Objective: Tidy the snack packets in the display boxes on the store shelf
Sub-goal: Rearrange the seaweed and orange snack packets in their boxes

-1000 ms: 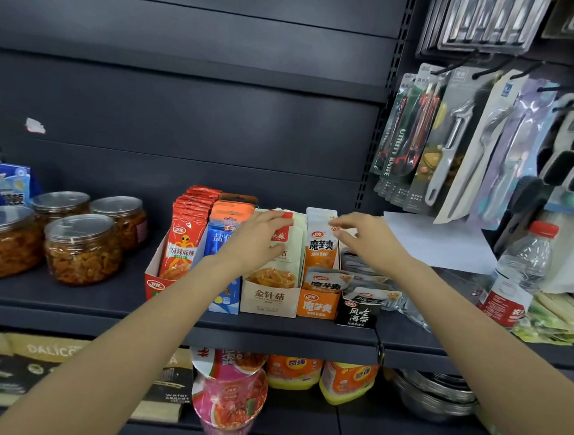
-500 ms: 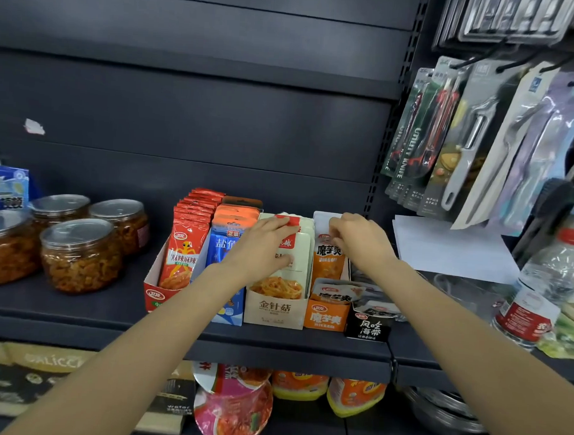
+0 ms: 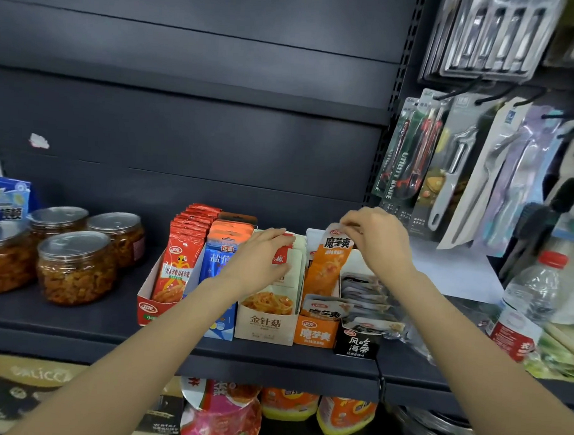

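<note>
Several display boxes stand in a row on the dark shelf point(image 3: 77, 326): a red box point(image 3: 147, 305), a blue box point(image 3: 223, 326), a beige box point(image 3: 266, 326), an orange box point(image 3: 313, 333) and a black box point(image 3: 355, 345). My right hand point(image 3: 375, 241) pinches the top of an orange packet point(image 3: 331, 262) and holds it upright above the orange box. My left hand point(image 3: 261, 259) grips the tops of the cream packets point(image 3: 295, 263) standing in the beige box. Grey packets point(image 3: 364, 293) lie flat in the black box.
Jars of pickled food point(image 3: 74, 270) stand at the left of the shelf. A water bottle point(image 3: 525, 303) stands at the right, with a white sheet point(image 3: 451, 273) behind it. Packaged knives and peelers point(image 3: 452, 172) hang on hooks above it. Cup noodles point(image 3: 221, 411) sit on the lower shelf.
My right hand has lifted the orange packet up out of the orange box. My left hand stays on the cream packets. The view has shifted slightly.
</note>
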`<state>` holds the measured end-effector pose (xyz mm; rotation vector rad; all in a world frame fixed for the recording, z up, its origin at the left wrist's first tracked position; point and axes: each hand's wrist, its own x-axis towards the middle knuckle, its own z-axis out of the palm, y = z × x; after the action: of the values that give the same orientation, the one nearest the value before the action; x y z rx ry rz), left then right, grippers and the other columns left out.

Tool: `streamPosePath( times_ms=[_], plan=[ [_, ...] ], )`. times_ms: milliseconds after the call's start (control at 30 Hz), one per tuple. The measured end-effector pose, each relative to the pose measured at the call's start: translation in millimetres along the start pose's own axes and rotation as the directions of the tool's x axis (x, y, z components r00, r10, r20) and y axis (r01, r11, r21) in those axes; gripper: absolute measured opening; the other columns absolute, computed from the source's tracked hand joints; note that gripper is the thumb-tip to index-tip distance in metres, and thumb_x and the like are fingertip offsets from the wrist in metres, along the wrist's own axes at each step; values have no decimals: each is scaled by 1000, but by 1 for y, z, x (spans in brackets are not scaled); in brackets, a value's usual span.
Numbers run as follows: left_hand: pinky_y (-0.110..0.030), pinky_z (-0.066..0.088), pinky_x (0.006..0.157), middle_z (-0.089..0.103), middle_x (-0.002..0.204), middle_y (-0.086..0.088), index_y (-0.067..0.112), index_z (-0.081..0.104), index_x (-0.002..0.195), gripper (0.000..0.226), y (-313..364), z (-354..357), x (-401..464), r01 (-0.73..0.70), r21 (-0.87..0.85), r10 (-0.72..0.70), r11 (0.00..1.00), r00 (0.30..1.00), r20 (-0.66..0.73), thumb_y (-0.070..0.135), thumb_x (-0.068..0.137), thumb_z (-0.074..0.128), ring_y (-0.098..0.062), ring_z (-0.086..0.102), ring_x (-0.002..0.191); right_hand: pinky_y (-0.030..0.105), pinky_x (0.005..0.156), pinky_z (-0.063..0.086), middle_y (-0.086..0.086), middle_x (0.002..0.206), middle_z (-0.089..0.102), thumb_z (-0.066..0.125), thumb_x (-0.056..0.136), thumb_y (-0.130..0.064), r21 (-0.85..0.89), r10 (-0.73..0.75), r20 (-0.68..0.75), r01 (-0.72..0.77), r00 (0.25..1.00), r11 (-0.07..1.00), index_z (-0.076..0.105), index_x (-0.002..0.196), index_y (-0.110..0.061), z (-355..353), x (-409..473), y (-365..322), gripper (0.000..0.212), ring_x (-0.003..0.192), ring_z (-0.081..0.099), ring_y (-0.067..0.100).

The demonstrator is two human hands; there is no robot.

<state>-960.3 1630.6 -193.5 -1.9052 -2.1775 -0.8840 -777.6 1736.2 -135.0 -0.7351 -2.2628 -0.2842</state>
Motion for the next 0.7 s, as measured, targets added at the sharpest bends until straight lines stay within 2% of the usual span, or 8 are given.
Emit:
streamPosePath(
  times_ms=[100, 200, 233, 300, 400, 467, 600, 700],
  plan=[
    [-29, 43, 98, 51, 128, 1, 23, 49, 135, 43, 13, -2, 1, -14, -140, -3, 990, 993, -122, 25, 93, 57, -15, 48, 118, 35, 68, 48, 3, 84, 69, 62, 89, -22, 160, 103, -130, -82, 986, 984, 72, 91, -15, -22, -2, 5, 12, 82, 60, 22],
    [-24, 50, 70, 63, 92, -1, 16, 60, 119, 29, 32, -10, 1, 89, -311, -124, 946, 988, -95, 31, 97, 49, -12, 61, 79, 35, 68, 53, -4, 76, 67, 65, 87, -18, 358, 241, -148, -175, 959, 917, 71, 84, -15, -38, -7, 9, 7, 72, 61, 13],
    [-25, 52, 63, 65, 79, -3, 11, 62, 111, 30, 38, -13, 0, 173, -428, -210, 887, 977, -41, 33, 98, 46, -12, 62, 66, 31, 68, 53, -7, 73, 65, 66, 87, -17, 401, 271, -145, -194, 952, 895, 70, 81, -16, -42, -9, 10, 7, 69, 60, 9],
    [-25, 53, 53, 65, 65, -6, 6, 62, 102, 37, 48, -19, -2, 366, -656, -379, 660, 916, 130, 38, 98, 44, -15, 64, 53, 20, 64, 50, -11, 68, 63, 68, 85, -18, 488, 321, -131, -221, 938, 844, 68, 78, -19, -48, -14, 9, 8, 65, 59, 4],
    [-26, 57, 55, 71, 73, -14, 6, 57, 100, 33, 55, -28, -6, 521, -797, -435, 307, 821, 369, 38, 96, 49, -21, 70, 63, 8, 56, 41, -14, 64, 62, 70, 83, -21, 552, 385, -122, -261, 915, 792, 66, 73, -21, -54, -23, 10, 11, 60, 57, 2],
    [-27, 59, 61, 71, 85, -17, 5, 56, 101, 25, 57, -30, -10, 549, -818, -406, 170, 795, 450, 29, 96, 53, -23, 72, 74, 9, 58, 40, -15, 64, 61, 70, 83, -20, 573, 401, -114, -270, 909, 774, 66, 73, -21, -56, -28, 11, 12, 61, 56, 1],
    [-22, 57, 67, 71, 99, -14, 2, 64, 103, 15, 56, -30, -15, 451, -884, -359, 121, 850, 385, 9, 90, 60, -17, 70, 83, 17, 75, 45, -7, 84, 64, 69, 83, -15, 616, 353, -125, -206, 927, 760, 70, 79, -25, -58, -39, 11, 11, 79, 58, 9],
    [-19, 57, 69, 69, 103, -10, 7, 65, 106, 19, 53, -30, -18, 320, -942, -347, 97, 898, 269, 3, 87, 62, -15, 69, 87, 13, 71, 44, -8, 88, 65, 62, 89, -12, 589, 335, -55, -241, 940, 771, 70, 90, -29, -59, -44, 15, 19, 75, 60, -1]
  ],
)
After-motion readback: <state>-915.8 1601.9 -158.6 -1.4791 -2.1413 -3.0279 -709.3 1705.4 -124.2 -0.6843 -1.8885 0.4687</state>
